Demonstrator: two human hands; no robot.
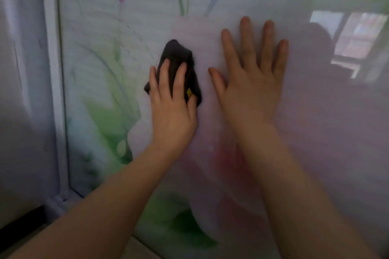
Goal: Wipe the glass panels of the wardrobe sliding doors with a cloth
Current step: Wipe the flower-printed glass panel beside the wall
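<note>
A glass door panel (pixel 315 132) printed with pink and green flowers fills most of the view. A dark crumpled cloth (pixel 177 53) with a small yellow tag is pressed flat against the glass under my left hand (pixel 172 103), whose fingers lie over it. To its right, my right hand (pixel 252 73) rests palm-flat on the same panel with fingers spread and nothing in it. The two hands are a short gap apart.
The panel's pale vertical frame (pixel 53 69) runs down the left side, with another pale surface (pixel 19 90) beyond it. A dark bottom track (pixel 23 218) shows at the lower left. A window is reflected in the glass (pixel 353 38) at the upper right.
</note>
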